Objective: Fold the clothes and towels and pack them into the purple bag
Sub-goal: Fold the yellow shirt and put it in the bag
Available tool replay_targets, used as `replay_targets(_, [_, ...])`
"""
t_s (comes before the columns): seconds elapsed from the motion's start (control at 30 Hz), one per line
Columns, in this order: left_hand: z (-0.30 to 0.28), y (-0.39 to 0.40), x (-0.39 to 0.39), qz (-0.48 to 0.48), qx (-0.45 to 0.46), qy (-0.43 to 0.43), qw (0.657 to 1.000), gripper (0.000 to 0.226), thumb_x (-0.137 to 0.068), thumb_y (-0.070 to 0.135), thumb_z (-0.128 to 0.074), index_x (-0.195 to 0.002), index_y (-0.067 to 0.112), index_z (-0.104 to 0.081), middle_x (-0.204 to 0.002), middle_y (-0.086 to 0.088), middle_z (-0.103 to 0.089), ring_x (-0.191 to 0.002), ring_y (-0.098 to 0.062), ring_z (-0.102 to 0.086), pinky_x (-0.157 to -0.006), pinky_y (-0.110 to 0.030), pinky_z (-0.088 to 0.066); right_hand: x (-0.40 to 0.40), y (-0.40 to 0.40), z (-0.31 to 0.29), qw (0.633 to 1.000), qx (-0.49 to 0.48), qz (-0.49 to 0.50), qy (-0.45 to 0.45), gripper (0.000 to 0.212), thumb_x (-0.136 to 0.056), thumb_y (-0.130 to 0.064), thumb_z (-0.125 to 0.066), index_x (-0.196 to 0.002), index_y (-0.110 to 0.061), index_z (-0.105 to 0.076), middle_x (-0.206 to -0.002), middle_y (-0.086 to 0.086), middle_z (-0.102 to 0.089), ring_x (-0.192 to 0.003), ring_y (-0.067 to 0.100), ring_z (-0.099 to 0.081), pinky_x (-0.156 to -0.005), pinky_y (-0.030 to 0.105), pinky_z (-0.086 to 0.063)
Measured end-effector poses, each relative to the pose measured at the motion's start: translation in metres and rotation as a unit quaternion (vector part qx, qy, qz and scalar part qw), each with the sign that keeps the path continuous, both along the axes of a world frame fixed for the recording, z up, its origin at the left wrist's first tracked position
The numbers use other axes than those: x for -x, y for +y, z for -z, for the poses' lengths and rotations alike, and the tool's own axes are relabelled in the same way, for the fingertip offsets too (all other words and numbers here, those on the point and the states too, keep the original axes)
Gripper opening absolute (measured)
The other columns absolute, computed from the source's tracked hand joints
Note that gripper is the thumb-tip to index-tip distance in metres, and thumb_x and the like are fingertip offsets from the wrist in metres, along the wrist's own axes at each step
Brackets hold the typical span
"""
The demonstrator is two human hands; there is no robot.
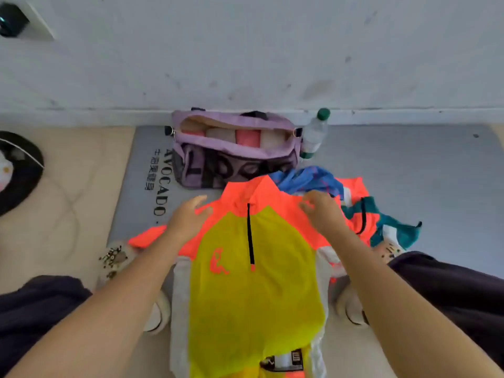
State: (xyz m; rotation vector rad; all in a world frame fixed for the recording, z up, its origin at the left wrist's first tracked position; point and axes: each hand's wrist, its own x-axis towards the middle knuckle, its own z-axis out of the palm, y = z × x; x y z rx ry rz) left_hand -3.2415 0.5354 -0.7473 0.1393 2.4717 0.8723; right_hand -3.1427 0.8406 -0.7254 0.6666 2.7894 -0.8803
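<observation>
A yellow and orange zip-neck jersey (256,285) lies flat, front up, on the grey mat (409,165) between my knees. My left hand (188,216) rests on its left shoulder, fingers apart. My right hand (321,211) lies on the right shoulder, fingers curled on the orange fabric. The purple bag (234,170) stands open at the far edge by the wall, with several rolled pink and cream towels (246,139) inside. A blue garment (308,181) and a teal and orange garment (381,219) lie crumpled to the right of the jersey.
A clear plastic bottle with a green cap (316,135) leans by the bag's right end against the white wall (245,50). A dark round object (19,173) lies at the far left on the beige floor. My shoes (117,257) flank the jersey.
</observation>
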Motion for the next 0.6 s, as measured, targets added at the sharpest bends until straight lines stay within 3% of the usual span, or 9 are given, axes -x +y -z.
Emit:
replay_targets(0.07, [0.04,-0.003,-0.022,-0.003,0.021,-0.037,0.999,0.041,-0.096,0.025,-0.061,-0.133,0.006,-0.058,-0.138,-0.012,-0.058,-0.127,-0.024,-0.053,-0.102,-0.031,-0.037,-0.023,-0.005,0.039,0.998,0.025,0.005,-0.052,0.017,-0.086,-0.011,-0.068,-0.091,0.006,-0.068,-0.094,0.026,-0.067,-0.089,0.038,-0.061,-0.08,0.044,-0.042])
replay_targets(0.17, [0.08,-0.01,-0.053,-0.036,0.044,-0.09,0.994,0.043,-0.091,0.023,-0.068,-0.127,0.0,-0.061,-0.129,-0.019,-0.062,-0.122,-0.029,-0.056,-0.1,-0.036,-0.04,-0.053,-0.011,0.075,0.993,0.05,0.065,-0.08,0.037,-0.084,-0.018,-0.074,-0.111,0.003,-0.06,-0.107,0.025,-0.062,-0.1,0.039,-0.057,-0.084,0.043,-0.041])
replay_targets(0.27, [0.1,-0.021,-0.069,-0.098,0.071,-0.066,0.99,0.061,-0.085,0.021,-0.074,-0.137,0.001,-0.05,-0.131,-0.024,-0.055,-0.123,-0.036,-0.051,-0.099,-0.043,-0.04,-0.065,-0.016,0.087,0.99,0.053,0.113,-0.067,0.062,-0.085,-0.024,-0.072,-0.135,-0.005,-0.041,-0.122,0.022,-0.055,-0.107,0.038,-0.055,-0.087,0.046,-0.044])
replay_targets(0.33, [0.104,-0.024,-0.067,-0.143,0.052,-0.036,0.988,0.075,-0.085,0.021,-0.073,-0.148,0.008,-0.035,-0.137,-0.023,-0.05,-0.124,-0.036,-0.049,-0.099,-0.044,-0.041,-0.056,-0.016,0.087,0.991,0.043,0.117,-0.054,0.068,-0.087,-0.028,-0.069,-0.143,-0.015,-0.033,-0.111,0.021,-0.062,-0.098,0.038,-0.06,-0.077,0.045,-0.046])
replay_targets(0.47, [0.109,-0.019,-0.033,-0.156,0.034,-0.015,0.987,0.079,-0.087,0.032,-0.068,-0.152,0.027,-0.024,-0.117,-0.02,-0.066,-0.102,-0.038,-0.065,-0.083,-0.047,-0.052,-0.016,-0.017,0.084,0.995,0.026,0.092,0.001,0.06,-0.088,-0.031,-0.066,-0.139,-0.025,-0.036,-0.065,0.005,-0.058,-0.068,0.033,-0.06,-0.057,0.036,-0.039])
replay_targets(0.53, [0.114,-0.016,-0.011,-0.177,0.023,-0.036,0.983,0.079,-0.087,0.033,-0.067,-0.152,0.03,-0.022,-0.122,-0.016,-0.066,-0.095,-0.038,-0.068,-0.083,-0.047,-0.055,0.006,-0.013,0.086,0.995,0.033,0.089,0.003,0.051,-0.087,-0.032,-0.066,-0.132,-0.024,-0.043,-0.075,0.005,-0.065,-0.072,0.031,-0.062,-0.062,0.037,-0.043])
replay_targets(0.6, [0.121,-0.015,0.006,-0.208,-0.01,-0.081,0.975,0.072,-0.088,0.029,-0.067,-0.148,0.03,-0.027,-0.113,-0.016,-0.07,-0.079,-0.035,-0.071,-0.073,-0.046,-0.058,0.022,-0.006,0.089,0.995,0.036,0.088,-0.03,0.038,-0.088,-0.031,-0.066,-0.12,-0.017,-0.053,-0.093,0.011,-0.071,-0.084,0.032,-0.067,-0.075,0.042,-0.052])
